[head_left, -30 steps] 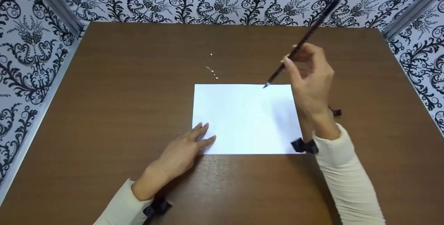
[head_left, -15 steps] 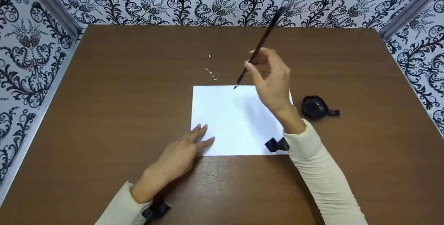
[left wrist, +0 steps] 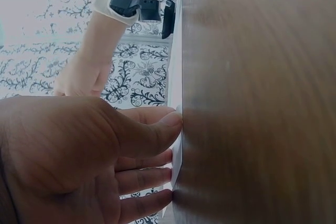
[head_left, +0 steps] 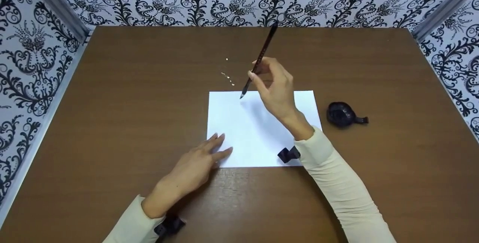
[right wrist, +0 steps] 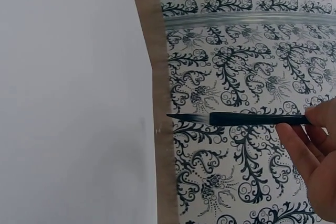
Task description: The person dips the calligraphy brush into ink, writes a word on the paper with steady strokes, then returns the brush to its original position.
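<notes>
A sheet of white paper (head_left: pixel 250 138) lies on the brown table. My left hand (head_left: pixel 192 166) rests with spread, fairly straight fingers on its lower left corner; in the left wrist view the thumb (left wrist: pixel 157 132) and fingertips touch the sheet. Between thumb and fingers, my right hand (head_left: pixel 277 87) pinches a dark-handled paintbrush (head_left: pixel 265 46), tip down and handle leaning away to the right. The brush tip is close over the paper's top edge, left of its middle. In the right wrist view the bristles (right wrist: pixel 197 118) are pale with a dark, pointed end.
A small black dish (head_left: pixel 340 115) with a short handle stands right of the paper. Several pale specks (head_left: pixel 228 77) mark the table (head_left: pixel 131 85) behind the sheet. Patterned black-and-white panels (head_left: pixel 239 5) border the table's back and sides. Black wrist cameras (head_left: pixel 288 155) sit at both cuffs.
My right hand has moved left across the paper with the paintbrush, its tip now slightly lower and its handle more upright. The black dish has come into full view. My left hand stays put.
</notes>
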A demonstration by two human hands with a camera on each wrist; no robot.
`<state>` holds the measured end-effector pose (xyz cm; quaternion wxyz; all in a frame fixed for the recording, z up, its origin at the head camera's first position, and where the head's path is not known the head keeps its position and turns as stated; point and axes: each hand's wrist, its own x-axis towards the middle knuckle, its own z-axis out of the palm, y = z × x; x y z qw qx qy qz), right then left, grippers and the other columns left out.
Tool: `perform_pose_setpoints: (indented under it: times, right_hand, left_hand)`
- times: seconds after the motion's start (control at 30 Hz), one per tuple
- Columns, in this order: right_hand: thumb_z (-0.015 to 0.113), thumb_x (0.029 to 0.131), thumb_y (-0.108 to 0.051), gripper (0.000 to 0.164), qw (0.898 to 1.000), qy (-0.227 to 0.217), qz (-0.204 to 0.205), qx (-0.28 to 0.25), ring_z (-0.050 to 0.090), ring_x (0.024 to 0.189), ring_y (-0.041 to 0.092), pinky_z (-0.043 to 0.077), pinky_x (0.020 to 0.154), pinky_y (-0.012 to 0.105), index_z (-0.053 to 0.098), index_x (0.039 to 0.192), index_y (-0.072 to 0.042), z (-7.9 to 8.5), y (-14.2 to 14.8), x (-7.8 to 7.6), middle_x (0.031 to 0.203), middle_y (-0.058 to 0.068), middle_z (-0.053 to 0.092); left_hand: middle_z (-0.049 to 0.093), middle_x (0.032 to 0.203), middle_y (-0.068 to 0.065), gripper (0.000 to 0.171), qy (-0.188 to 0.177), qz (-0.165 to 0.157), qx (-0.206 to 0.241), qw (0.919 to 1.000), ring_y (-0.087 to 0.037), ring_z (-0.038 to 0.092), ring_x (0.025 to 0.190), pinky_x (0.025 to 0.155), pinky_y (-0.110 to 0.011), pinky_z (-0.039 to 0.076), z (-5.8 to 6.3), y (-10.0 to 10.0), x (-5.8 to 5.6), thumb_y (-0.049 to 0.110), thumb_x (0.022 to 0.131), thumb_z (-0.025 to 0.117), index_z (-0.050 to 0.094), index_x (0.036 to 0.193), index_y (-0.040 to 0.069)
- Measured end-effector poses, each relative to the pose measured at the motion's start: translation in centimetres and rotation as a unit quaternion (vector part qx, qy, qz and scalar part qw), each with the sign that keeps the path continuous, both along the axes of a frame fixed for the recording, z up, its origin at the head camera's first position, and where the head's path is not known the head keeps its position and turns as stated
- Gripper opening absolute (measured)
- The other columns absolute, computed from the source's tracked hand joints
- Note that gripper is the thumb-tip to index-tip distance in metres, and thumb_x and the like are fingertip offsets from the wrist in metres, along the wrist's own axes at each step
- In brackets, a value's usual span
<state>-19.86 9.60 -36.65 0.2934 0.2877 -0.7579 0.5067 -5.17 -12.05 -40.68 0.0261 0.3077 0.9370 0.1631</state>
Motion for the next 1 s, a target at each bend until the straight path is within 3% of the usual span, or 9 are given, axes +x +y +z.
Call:
perform_pose_setpoints:
  times: [0.6,1.0]
  right_hand:
    - [0.066,0.090,-0.006,0.020,1.000,0.005,-0.003,0.008,0.067,0.084,0.017,0.056,0.066,0.023,0.058,0.106,0.003,-1.0,-0.1,-0.7,0.092,0.007,0.065]
    - [0.065,0.091,-0.008,0.021,1.000,-0.004,-0.002,0.012,0.067,0.085,0.018,0.057,0.068,0.024,0.058,0.107,0.002,-1.5,-0.2,-0.7,0.093,0.009,0.065]
  left_hand:
    - [0.042,0.144,-0.019,0.042,0.018,-0.009,0.001,0.9998,-0.036,0.040,0.131,0.093,-0.049,0.047,0.0,0.0,0.0,-0.004,0.092,0.055,0.060,0.130,0.012]
    - [0.041,0.145,-0.019,0.043,0.001,0.000,-0.006,1.0000,-0.037,0.040,0.131,0.095,-0.053,0.044,-0.1,0.0,0.0,-0.004,0.093,0.054,0.058,0.132,0.013]
